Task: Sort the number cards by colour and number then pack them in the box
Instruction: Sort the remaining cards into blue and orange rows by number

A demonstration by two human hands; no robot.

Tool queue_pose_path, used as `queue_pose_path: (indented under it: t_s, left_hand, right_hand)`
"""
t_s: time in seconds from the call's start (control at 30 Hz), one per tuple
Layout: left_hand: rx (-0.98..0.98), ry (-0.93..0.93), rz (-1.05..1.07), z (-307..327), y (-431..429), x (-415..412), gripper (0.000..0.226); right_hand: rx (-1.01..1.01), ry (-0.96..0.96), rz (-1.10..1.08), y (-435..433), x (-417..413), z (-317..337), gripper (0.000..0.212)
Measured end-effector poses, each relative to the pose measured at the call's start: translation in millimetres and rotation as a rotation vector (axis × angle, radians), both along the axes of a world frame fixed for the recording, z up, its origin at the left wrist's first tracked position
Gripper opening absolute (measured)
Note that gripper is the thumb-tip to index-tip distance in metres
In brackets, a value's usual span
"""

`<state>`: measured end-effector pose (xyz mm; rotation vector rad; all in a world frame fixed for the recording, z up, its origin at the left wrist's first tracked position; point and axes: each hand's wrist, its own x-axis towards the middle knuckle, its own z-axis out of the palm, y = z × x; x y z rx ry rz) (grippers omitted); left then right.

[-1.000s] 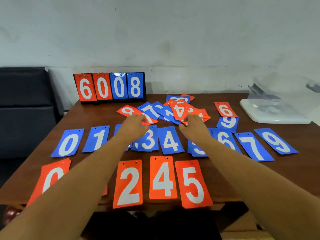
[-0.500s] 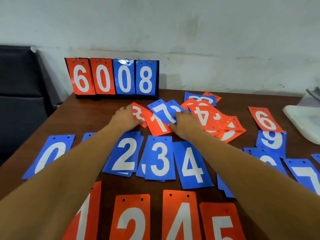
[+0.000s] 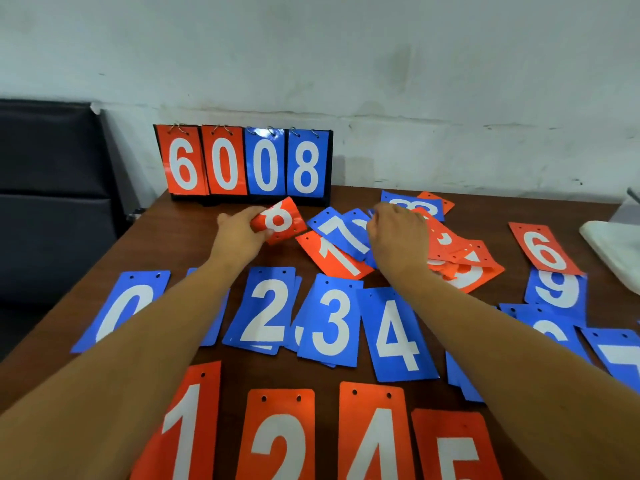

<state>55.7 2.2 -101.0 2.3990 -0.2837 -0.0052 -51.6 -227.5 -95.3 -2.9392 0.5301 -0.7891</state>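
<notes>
My left hand [image 3: 239, 233] grips a red 8 card [image 3: 280, 221], lifted off the table and bent. My right hand [image 3: 398, 233] rests on the mixed pile with curled fingers on a blue card beside the blue 7 card [image 3: 341, 233]; a red 1 card [image 3: 332, 259] lies under that. A row of blue cards runs across the middle: 0 [image 3: 128, 306], 2 [image 3: 265, 311], 3 [image 3: 330, 327], 4 [image 3: 396, 336]. Red cards 1 [image 3: 183, 427], 2 [image 3: 277, 438], 4 [image 3: 375, 434] and 5 [image 3: 453, 452] lie nearest me.
A flip scoreboard [image 3: 244, 164] showing 6008 stands at the table's back edge. A red 6 card [image 3: 543, 249] and blue 9 card [image 3: 557, 289] lie at the right. A white lid or tray [image 3: 613, 251] sits at the far right. A dark chair [image 3: 52, 188] stands left.
My left hand has picked the red 8 card up from the pile. My right hand has moved right over the blue cards. The view has come closer to the table.
</notes>
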Motion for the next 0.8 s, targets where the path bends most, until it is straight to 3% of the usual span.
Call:
queue_pose_path:
  t_s: [0.2,0.4,0.53,0.63,0.8]
  left_hand:
    - [-0.222,0.061,-0.022,15.1,13.8,-17.4,0.052]
    - [-0.388,0.117,0.034,33.5,18.0,-32.1,0.082]
    - [-0.474,0.176,0.083,48.3,22.9,-50.4,0.067]
    - [-0.438,0.235,0.046,55.6,27.9,-69.9,0.059]
    - [-0.468,0.279,-0.016,58.0,35.9,-110.5,0.052]
  right_hand:
    - [0.101,-0.348,0.072,16.2,-12.0,15.2,0.018]
    - [0.628,-0.258,0.175,26.0,-32.0,25.5,0.024]
    - [0.941,-0.306,0.201,34.6,-51.8,28.6,0.016]
    - [1.055,-0.344,0.185,38.7,-69.9,32.2,0.013]
    - [1.354,-0.459,0.230,49.3,-110.8,43.0,0.047]
